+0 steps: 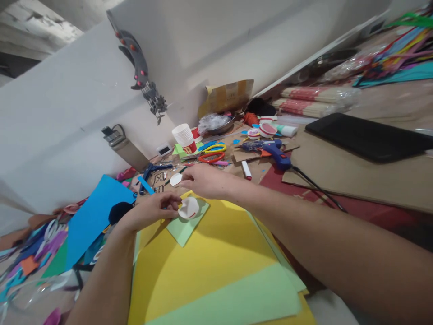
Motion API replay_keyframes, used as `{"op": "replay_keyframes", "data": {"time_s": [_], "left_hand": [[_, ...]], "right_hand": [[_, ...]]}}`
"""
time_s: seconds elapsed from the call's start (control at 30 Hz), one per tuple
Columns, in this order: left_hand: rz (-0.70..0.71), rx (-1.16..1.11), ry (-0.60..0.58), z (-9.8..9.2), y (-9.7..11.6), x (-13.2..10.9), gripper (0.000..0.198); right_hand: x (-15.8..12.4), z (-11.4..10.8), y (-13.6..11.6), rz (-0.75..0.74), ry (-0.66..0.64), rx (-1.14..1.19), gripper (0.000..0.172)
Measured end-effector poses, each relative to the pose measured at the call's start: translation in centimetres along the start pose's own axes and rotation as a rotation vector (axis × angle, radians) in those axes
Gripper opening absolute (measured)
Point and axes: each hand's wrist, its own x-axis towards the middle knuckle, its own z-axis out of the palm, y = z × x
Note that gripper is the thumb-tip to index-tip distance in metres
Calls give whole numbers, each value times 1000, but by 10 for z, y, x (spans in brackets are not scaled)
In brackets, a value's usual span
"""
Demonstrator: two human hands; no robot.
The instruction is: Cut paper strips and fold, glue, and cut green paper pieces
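In the middle of the frame, the 2 hands work close together over a yellow sheet. The left hand has bent fingers at the left edge of a round white piece, which is over a small light green square; whether they pinch it, I cannot tell. The right hand, just above, has curled fingers next to a white disc; I cannot tell whether they hold it. Higher in the frame are 1 red loop handle and 1 yellow loop handle, with a stack of paper cups to their upper left. Right of centre, a blue glue gun lies near a white tube. A blue sheet is at left, a black flat device at right.
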Motion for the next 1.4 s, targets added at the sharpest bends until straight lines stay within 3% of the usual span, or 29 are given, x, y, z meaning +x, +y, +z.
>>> {"op": "replay_keyframes", "data": {"time_s": [0.23,0.5,0.7,0.83,0.93,1.07,1.23,1.4], "left_hand": [[-31,75,-2,-2,2,-3,50],[-5,122,22,4,7,-1,47],[30,190,42,4,8,-3,44],[71,196,50,5,7,-5,40],[119,198,42,5,4,-6,32],[153,189,18,6,0,-5,29],[166,118,0,8,-5,-1,32],[170,87,13,11,-8,2,32]], "right_hand": [[0,1,2,25,-55,-55,29],[-3,1,-3,85,-246,-186,33],[-2,10,1,101,-259,-191,29],[-4,17,5,95,-198,-161,29],[-7,21,5,22,-163,-123,34],[-10,27,9,-135,-210,-74,40],[-10,33,12,-175,-284,-113,50],[-10,32,8,-156,-309,-162,36]]}}
